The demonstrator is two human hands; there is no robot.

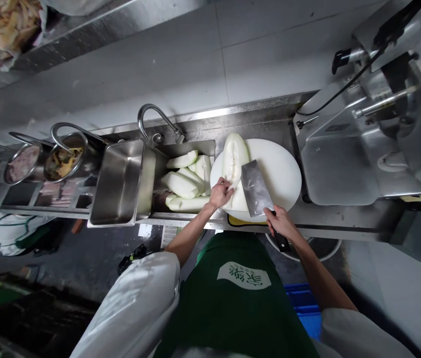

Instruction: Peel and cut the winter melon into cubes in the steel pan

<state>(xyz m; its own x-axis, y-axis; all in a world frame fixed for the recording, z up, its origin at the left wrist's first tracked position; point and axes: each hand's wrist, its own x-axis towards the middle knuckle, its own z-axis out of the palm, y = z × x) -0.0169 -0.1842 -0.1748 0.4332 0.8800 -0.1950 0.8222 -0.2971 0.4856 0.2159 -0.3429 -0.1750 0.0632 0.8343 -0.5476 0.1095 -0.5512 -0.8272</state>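
head view, near to far. green apron (229, 313) first. right hand (280, 222) wrapped tight round handle of cleaver (257, 191). left hand (222, 193) curled on near end of melon half (235, 154); cannot tell if gripping or only pressing. hands apart from each other, blade between. melon half on left part of round white board (283, 174), seedy cut face up. left of board, pale pieces (182, 185) in sink (203, 145); right, steel machine (345, 174), probably a slicer. tiled wall (180, 64) behind.

could nick left hand: blade just beside, likely slick flesh, one slip enough. could also rock on rounded rind side under weak left-hand pressure.

writing: chinese-looking green characters on pale leaf patch (244, 276) of apron, too slanted to read surely. printed sheet (168, 236) low down, too small to read. small plate (336, 128) on machine, same. no legible brand.
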